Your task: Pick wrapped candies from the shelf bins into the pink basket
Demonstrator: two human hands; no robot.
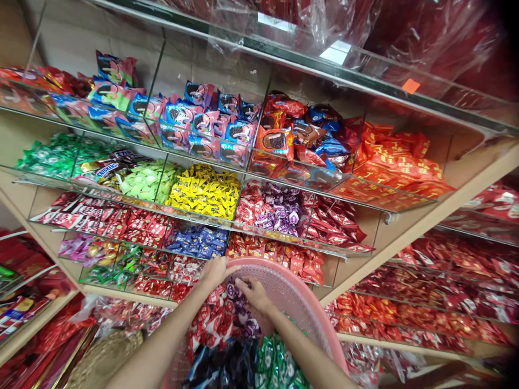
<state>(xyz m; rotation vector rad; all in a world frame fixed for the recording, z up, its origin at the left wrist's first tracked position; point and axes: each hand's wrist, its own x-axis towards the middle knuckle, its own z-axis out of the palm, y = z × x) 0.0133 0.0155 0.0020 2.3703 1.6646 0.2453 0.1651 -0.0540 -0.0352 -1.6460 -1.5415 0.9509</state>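
Observation:
A pink perforated basket (300,292) stands low in the middle, with red-and-white candies (214,319), purple-and-white candies (246,319), dark blue-black packets (227,364) and green candies (279,359) inside. My left hand (217,273) is at the basket's far rim, its fingertips hidden or too small to read. Inside the basket, my right hand (254,294) reaches in from the right with thumb and fingers apart, over the purple candies; whether it touches them is unclear.
Glass-fronted shelves hold yellow candies (205,192), blue candies (197,241), cookie packets (203,127) and orange-red packets (399,156). More red candy shelves (441,281) stand at the right. A woven basket (105,359) is at lower left. Clear plastic hangs above.

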